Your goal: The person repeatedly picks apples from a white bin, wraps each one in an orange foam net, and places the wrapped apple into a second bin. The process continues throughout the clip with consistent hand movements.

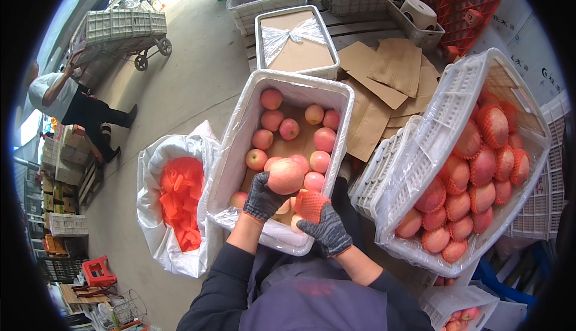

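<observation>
A large pink apple (286, 176) is gripped in my left hand (264, 197), which wears a dark grey knit glove. My right hand (330, 230), gloved the same way, holds a red foam net sleeve (308, 205) just below and right of that apple. Both hands are over the near end of a white plastic crate (240, 101) lined with clear film. Several bare apples (289, 129) lie inside it on a cardboard sheet, mostly along its two long sides. Left of the crate, a white woven sack (150, 214) stands with its mouth rolled back around many red foam net sleeves (182, 196).
At right, a tilted film-lined crate (432, 151) holds many net-sleeved apples (483, 164). Flattened cardboard (373, 106) lies beyond. A tied, cardboard-covered crate (297, 38) stands ahead. At far left a person (67, 97) handles a crate-loaded hand cart (123, 29). A red stool (98, 271) stands lower left.
</observation>
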Demonstrator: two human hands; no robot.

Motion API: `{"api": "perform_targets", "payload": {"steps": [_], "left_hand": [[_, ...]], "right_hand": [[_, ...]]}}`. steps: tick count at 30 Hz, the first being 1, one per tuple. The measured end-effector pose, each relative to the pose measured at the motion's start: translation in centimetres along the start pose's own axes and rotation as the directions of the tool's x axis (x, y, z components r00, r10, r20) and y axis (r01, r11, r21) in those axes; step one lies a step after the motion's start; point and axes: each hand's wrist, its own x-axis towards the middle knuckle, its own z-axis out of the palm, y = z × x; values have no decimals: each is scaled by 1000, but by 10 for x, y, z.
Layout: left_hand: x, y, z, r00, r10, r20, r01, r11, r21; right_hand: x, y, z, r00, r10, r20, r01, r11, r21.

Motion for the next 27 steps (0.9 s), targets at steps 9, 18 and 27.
{"api": "perform_targets", "payload": {"steps": [9,18,27], "left_hand": [[-84,62,-25,977,213,-8,-192,861,-471],[-118,115,6,937,340,83,-309,691,653],[-124,120,10,991,-24,-133,-65,779,-624]], "right_hand": [[-39,-103,-13,972,-114,208,-14,847,531],[-92,-127,4,954,-151,260,-141,539,830],[-77,-83,-15,927,-278,-251,262,960,-98]]}}
